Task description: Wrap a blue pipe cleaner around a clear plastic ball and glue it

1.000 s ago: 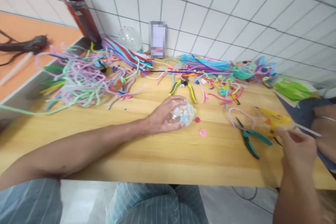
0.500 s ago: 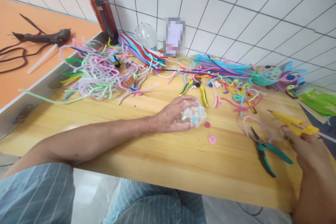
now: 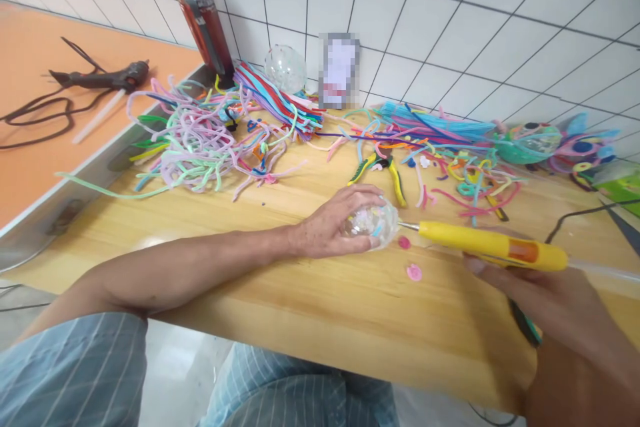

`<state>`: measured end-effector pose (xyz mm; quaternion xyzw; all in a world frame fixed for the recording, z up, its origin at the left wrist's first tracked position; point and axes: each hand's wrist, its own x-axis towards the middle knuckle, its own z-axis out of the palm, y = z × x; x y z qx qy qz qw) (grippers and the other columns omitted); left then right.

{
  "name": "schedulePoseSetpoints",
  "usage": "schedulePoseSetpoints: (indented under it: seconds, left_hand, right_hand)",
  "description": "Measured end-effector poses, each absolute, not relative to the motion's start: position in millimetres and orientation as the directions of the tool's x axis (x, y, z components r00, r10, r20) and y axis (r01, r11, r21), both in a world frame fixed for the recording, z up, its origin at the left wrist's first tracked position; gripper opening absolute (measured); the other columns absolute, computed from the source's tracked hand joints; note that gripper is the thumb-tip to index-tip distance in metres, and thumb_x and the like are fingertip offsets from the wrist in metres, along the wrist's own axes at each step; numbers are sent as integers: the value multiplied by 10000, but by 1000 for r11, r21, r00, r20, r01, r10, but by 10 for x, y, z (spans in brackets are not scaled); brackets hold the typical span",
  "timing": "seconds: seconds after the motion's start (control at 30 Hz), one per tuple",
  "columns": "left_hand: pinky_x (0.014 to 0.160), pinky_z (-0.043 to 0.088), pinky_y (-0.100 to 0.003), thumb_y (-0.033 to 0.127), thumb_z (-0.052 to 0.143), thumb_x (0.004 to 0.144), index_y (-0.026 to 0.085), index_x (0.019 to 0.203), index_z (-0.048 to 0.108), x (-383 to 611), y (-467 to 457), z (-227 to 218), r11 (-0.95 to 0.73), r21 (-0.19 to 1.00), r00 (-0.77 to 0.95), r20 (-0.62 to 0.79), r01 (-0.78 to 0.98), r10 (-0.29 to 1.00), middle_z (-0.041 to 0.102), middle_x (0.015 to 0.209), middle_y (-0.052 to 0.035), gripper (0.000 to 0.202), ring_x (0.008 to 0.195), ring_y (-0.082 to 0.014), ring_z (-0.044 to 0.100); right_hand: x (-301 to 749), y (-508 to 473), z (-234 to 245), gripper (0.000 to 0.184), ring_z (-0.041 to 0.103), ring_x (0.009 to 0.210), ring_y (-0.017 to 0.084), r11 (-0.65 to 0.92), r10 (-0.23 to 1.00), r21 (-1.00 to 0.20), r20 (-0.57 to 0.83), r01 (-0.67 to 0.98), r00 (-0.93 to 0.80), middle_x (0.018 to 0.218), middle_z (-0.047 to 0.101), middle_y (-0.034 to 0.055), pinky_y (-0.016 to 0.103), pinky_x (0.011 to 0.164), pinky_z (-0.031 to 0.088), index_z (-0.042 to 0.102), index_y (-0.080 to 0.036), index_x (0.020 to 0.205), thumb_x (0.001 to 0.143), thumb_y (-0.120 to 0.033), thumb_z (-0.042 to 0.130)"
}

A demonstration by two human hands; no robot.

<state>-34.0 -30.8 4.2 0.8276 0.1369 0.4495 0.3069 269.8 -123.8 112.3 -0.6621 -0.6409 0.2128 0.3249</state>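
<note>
My left hand point(image 3: 333, 223) is wrapped round a clear plastic ball point(image 3: 383, 223) with small coloured bits showing inside, low over the wooden table point(image 3: 280, 300). In my right hand point(image 3: 540, 290) is a yellow glue gun point(image 3: 480, 240), a translucent glue stick point(image 3: 605, 270) jutting from its back. Its metal nozzle meets the right side of the ball or stops just short; I cannot tell which. Just below the nozzle lie a dark pink disc point(image 3: 405, 242) and a light pink coil point(image 3: 414, 272). Green-handled pliers point(image 3: 525, 323) are mostly hidden behind my right hand.
Tangled pipe cleaners point(image 3: 195, 140) and a bundle point(image 3: 280, 100) fill the back left, near a red thermos point(image 3: 203, 20). Yellow-handled pliers point(image 3: 397, 183) lie behind the ball. Another clear ball point(image 3: 285, 69) and a phone point(image 3: 339, 71) stand by the wall. A black glue gun point(image 3: 107, 75) rests at far left.
My right hand has lifted the yellow glue gun from the right side and brought it left, nozzle to the ball. My left hand keeps its hold. The view has shifted slightly.
</note>
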Motion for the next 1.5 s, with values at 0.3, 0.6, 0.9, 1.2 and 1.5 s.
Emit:
schedulePoseSetpoints:
  seconds: [0.3, 0.6, 0.9, 1.2, 1.5]
  left_hand:
    - [1190, 533, -548, 352, 772, 948, 266, 1496, 489, -338, -333, 88, -780, 625, 569, 653, -29, 501, 621, 1451, -179, 623, 1443, -317, 590]
    - [1200, 528, -544, 341, 793, 930, 255, 1501, 485, -348, -340, 89, -788, 615, 573, 656, -28, 492, 616, 1457, -189, 654, 1458, -320, 575]
    - [1188, 535, -553, 344, 784, 940, 283, 1521, 472, -362, -345, 102, -775, 632, 585, 637, -24, 502, 608, 1469, -177, 662, 1457, -319, 579]
    - [1192, 528, -556, 349, 787, 937, 280, 1524, 479, -344, -350, 89, -787, 616, 572, 659, -38, 488, 617, 1457, -173, 667, 1451, -323, 580]
    - [1192, 529, -545, 333, 813, 917, 271, 1519, 477, -350, -339, 63, -792, 610, 569, 663, -34, 487, 606, 1461, -181, 692, 1446, -320, 576]
  right_hand:
    - [2737, -1213, 832, 223, 724, 637, 219, 89, 994, -756, 29, 649, -103, 896, 816, -23, 307, 489, 593, 825, -392, 1017, 813, -483, 824]
    - [2745, -1268, 695, 269, 738, 676, 244, 135, 981, -759, 9, 637, -196, 981, 821, -41, 332, 502, 597, 787, -438, 1157, 895, -482, 747]
    - [2681, -1268, 730, 184, 762, 854, 229, 187, 957, -747, -7, 638, -290, 1072, 806, -29, 307, 711, 641, 784, -410, 1121, 976, -455, 679]
    - [2688, -1303, 672, 194, 741, 780, 234, 167, 975, -739, 24, 653, -222, 1017, 794, -17, 316, 619, 596, 755, -383, 1133, 966, -456, 690]
    - [2682, -1267, 720, 166, 736, 857, 221, 253, 947, -723, 49, 643, -318, 1087, 793, -13, 311, 747, 612, 780, -384, 1090, 998, -455, 661]
